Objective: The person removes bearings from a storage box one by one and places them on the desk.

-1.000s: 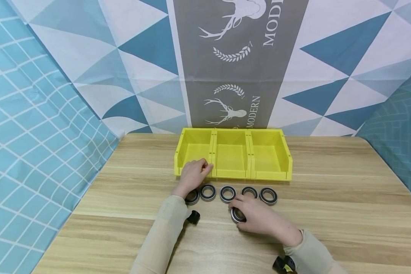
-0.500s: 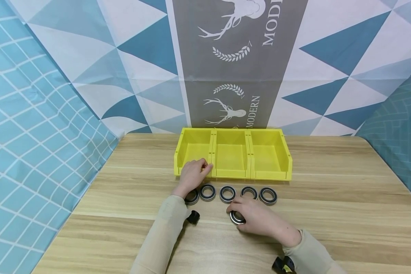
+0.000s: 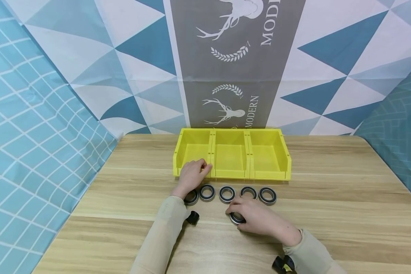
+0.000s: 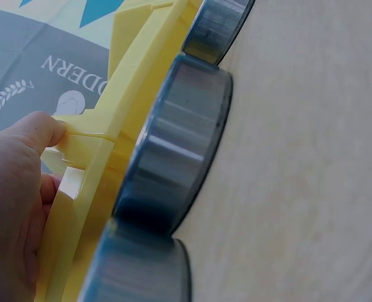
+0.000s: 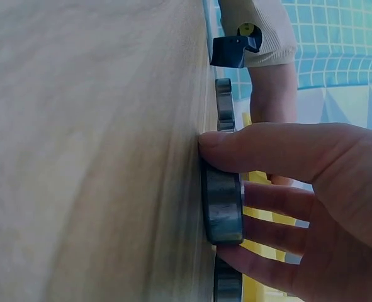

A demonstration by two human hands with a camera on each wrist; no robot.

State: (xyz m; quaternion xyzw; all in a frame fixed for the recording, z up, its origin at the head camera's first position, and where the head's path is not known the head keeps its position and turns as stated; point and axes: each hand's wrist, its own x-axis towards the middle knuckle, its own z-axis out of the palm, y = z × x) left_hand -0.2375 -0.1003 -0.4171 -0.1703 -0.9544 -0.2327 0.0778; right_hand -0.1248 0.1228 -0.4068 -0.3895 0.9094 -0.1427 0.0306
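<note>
My left hand (image 3: 191, 175) holds the front edge of the yellow bin row (image 3: 232, 174), near the divider between the left and middle compartments. In the left wrist view its thumb lies on the yellow rim and the other fingers are partly hidden behind the wall. My right hand (image 3: 260, 217) holds a black-and-silver ball bearing (image 5: 223, 207) between thumb and fingers, low at the table. Beyond it, a row of similar bearings lies before the bins, among them a middle bearing (image 3: 227, 194) and a rightmost bearing (image 3: 268, 196). My left wrist partly covers the leftmost bearing (image 3: 191, 197).
The wooden table (image 3: 342, 198) reaches back to a patterned wall covering (image 3: 229, 68). Blue grid cloth (image 3: 37, 125) hangs at the left, and teal cloth (image 3: 397, 118) at the right. A black wrist device (image 3: 193, 217) sits under the left sleeve.
The bearing under my right hand has shifted slightly toward me, and the fingers have moved a little with it. My left hand has stayed on the bin edge.
</note>
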